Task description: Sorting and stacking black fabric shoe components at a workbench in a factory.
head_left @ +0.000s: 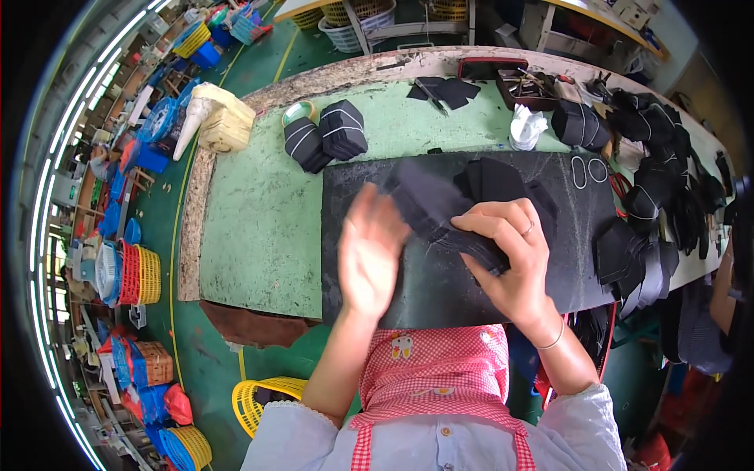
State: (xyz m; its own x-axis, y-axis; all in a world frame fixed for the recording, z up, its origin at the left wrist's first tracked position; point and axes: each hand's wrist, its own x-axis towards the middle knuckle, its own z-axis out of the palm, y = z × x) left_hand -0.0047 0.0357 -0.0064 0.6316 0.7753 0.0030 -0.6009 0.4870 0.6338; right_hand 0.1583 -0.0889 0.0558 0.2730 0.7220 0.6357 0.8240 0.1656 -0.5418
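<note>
Above the black mat [361, 290], my right hand [510, 251] grips a stack of dark fabric pieces [428, 206] by its right end, thumb below and fingers on top. My left hand [371, 247] is open beside the stack's left end, palm showing and fingers blurred by motion; whether it touches the stack I cannot tell. Behind the right hand, more black cut pieces [495, 179] lie on the mat, partly hidden by it. Two white rubber bands [580, 173] rest at the mat's right side.
Two banded black bundles [343, 129] stand by a tape roll [298, 114] on the green tabletop [255, 220]. A cone-topped yellowish block [228, 125] sits at the far left corner. Rightward are a toolbox [526, 88], white crumpled paper [527, 127] and many black bundles [652, 188].
</note>
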